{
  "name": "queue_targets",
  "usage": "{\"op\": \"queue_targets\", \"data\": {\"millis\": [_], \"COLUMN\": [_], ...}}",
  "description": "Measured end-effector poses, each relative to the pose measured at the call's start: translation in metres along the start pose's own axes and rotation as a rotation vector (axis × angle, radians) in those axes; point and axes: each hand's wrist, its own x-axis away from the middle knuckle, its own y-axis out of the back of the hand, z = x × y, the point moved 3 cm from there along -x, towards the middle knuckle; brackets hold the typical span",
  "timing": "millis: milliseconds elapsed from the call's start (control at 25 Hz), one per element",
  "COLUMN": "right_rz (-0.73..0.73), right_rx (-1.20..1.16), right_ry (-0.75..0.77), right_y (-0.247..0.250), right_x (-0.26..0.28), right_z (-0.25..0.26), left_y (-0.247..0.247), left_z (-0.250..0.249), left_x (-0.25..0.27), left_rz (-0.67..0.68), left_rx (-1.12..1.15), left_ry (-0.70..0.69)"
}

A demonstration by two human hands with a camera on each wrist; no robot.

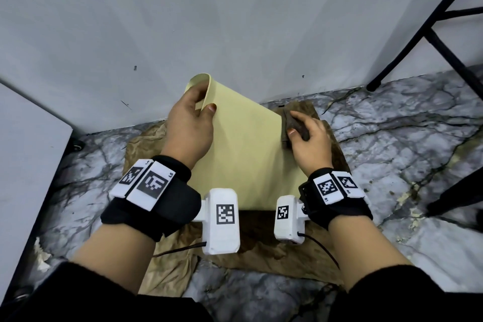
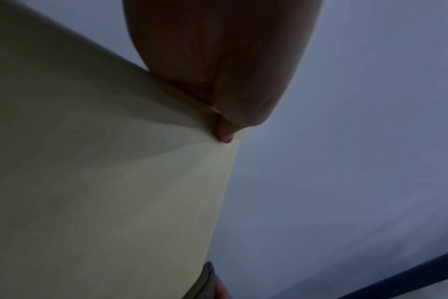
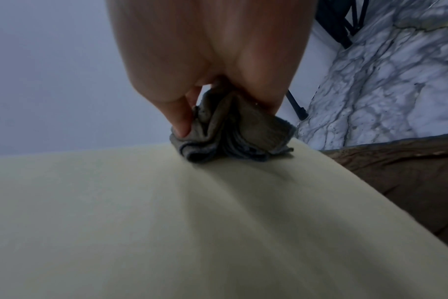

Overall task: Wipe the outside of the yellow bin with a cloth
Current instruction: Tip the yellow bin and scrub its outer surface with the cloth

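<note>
Nearest you, both forearms reach forward, each wrist wrapped in a black strap carrying white blocks printed with black-and-white square code markers; tiny characters beside the markers are too small to read.

Between your hands lies the yellow bin [image 1: 245, 154], tipped on its side on a crumpled brown sheet [image 1: 167, 269] spread over the marble-patterned floor [image 1: 392, 138]. Its broad outer wall faces up and its open mouth points away from you, toward the grey wall [image 1: 235, 21].

Your left hand [image 1: 189, 125] grips the bin's far left rim: the thumb lies on the outer wall and the fingers curl over the edge to the inside. In the left wrist view a fingertip [image 2: 226, 139] presses against the rim.

Your right hand [image 1: 309, 144] holds a bunched dark grey cloth [image 1: 294, 127], thumb and fingers pinching it. The cloth touches the bin at the far right edge of the upturned wall, with your fingers on top of it and the bin beneath.

To the left stands a white panel [image 1: 28, 165], close to the sheet's left edge. Farther right, black metal legs [image 1: 423, 34] of a frame stand on the floor, well apart from the bin.
</note>
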Motion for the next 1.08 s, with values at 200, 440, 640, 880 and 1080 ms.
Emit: {"op": "queue_targets", "data": {"millis": [200, 440, 640, 880, 1080], "right_rz": [-0.003, -0.002, 0.058, 0.089, 0.134], "right_rx": [-0.011, -0.016, -0.087, -0.1, -0.113], "right_ry": [0.024, 0.082, 0.267, 0.305, 0.363], "right_y": [0.001, -0.006, -0.019, -0.024, -0.031], "right_x": [0.005, 0.015, 0.023, 0.035, 0.043], "right_z": [0.003, 0.017, 0.069, 0.085, 0.096], "left_y": [-0.005, -0.004, -0.009, -0.006, -0.007], "left_z": [-0.003, -0.006, -0.005, -0.009, -0.013], "left_x": [-0.001, 0.003, 0.016, 0.013, 0.01], "left_rz": [0.014, -0.082, -0.064, -0.054, -0.055], "left_rx": [0.075, 0.132, 0.085, -0.003, -0.121], "left_ry": [0.063, -0.023, -0.215, -0.191, -0.185]}}
